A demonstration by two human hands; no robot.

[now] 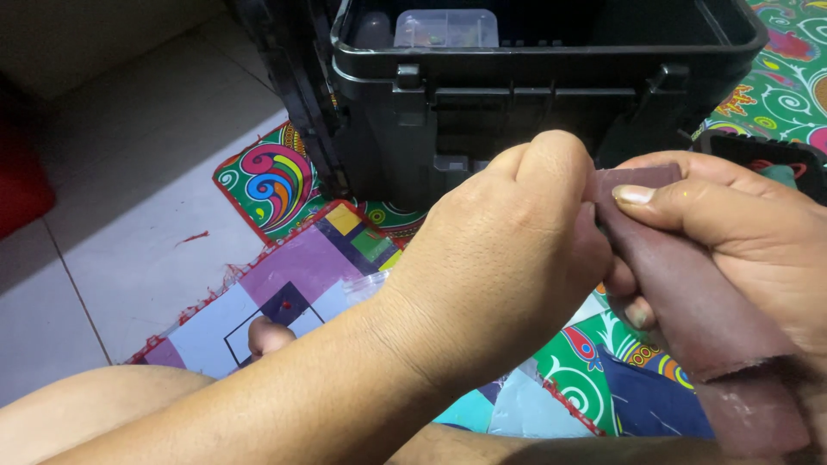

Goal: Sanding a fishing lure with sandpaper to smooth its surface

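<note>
Both hands are busy: left hand [508, 258] fisted around something hidden, right hand [732, 232] pinching the reddish-brown sandpaper strip [698, 301], apparently mid-rub, before the open black toolbox [551, 95].

Tiled floor [129, 172] under patterned cloth [276, 185]

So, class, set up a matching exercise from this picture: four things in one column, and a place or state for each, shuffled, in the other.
Things:
1. black toolbox
2. reddish-brown sheet
3. clear plastic case
4. patterned cloth

Places or states:
A. spread on the tiled floor
B. pinched between left hand and right hand
C. standing open, lid off
D. lying inside the box

Pairs: 1-C, 2-B, 3-D, 4-A
</note>
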